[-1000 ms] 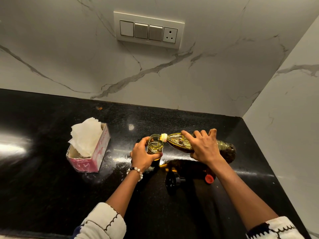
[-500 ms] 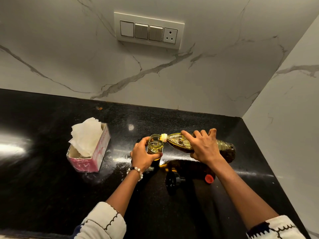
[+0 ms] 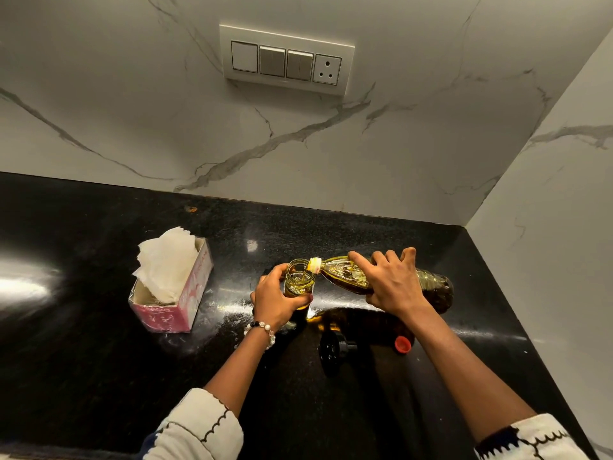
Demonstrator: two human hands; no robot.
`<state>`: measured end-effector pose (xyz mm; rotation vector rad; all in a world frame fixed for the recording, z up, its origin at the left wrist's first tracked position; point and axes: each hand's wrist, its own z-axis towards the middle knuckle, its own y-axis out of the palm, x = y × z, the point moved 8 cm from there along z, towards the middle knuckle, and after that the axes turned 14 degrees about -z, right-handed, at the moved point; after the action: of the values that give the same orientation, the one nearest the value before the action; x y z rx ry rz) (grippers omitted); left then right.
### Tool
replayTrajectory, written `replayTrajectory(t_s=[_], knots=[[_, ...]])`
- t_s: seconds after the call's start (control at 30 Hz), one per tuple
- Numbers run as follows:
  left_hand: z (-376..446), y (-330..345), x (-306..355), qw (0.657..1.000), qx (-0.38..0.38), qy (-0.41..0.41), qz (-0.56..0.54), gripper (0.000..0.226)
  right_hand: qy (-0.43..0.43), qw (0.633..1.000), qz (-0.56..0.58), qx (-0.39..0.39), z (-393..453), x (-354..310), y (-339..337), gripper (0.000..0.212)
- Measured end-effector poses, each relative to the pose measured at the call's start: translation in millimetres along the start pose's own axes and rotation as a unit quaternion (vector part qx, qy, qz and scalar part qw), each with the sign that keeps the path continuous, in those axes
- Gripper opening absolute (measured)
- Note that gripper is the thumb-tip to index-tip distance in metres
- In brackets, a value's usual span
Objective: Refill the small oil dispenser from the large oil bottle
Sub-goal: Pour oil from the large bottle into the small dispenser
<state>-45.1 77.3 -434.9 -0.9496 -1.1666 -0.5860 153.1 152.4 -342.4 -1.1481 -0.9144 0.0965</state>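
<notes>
A small clear glass oil dispenser (image 3: 299, 278) stands uncapped on the black counter (image 3: 83, 360), partly filled with yellow oil. My left hand (image 3: 277, 300) grips its body from the near left side. A large clear oil bottle (image 3: 434, 287) lies almost level, its yellow-ringed neck over the dispenser's mouth. My right hand (image 3: 389, 280) holds the bottle round its middle from above, fingers spread over it. A thin stream of oil seems to fall into the dispenser.
A black dispenser lid (image 3: 333, 350) and a red bottle cap (image 3: 402, 344) lie on the counter just in front of my hands. A pink tissue box (image 3: 185, 300) stands to the left. Marble walls close the back and right side.
</notes>
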Motion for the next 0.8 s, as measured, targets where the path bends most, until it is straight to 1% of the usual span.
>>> replayTrajectory(t_s=[0.4,0.53,0.8], knots=[[1.5,1.1,-4.8,1.000,-0.009,-0.006,-0.005,0.076,0.001,1.000,-0.008,0.003,1.0,-0.4,1.7,0.094],[1.2,1.1,-3.6,1.000,-0.010,-0.002,-0.003,0.072,0.000,1.000,-0.006,0.001,0.6,-1.0,2.2,0.094],[1.1,0.7,-4.2,1.000,-0.009,-0.004,-0.009,0.074,-0.001,1.000,-0.004,0.000,0.6,-1.2,3.4,0.095]])
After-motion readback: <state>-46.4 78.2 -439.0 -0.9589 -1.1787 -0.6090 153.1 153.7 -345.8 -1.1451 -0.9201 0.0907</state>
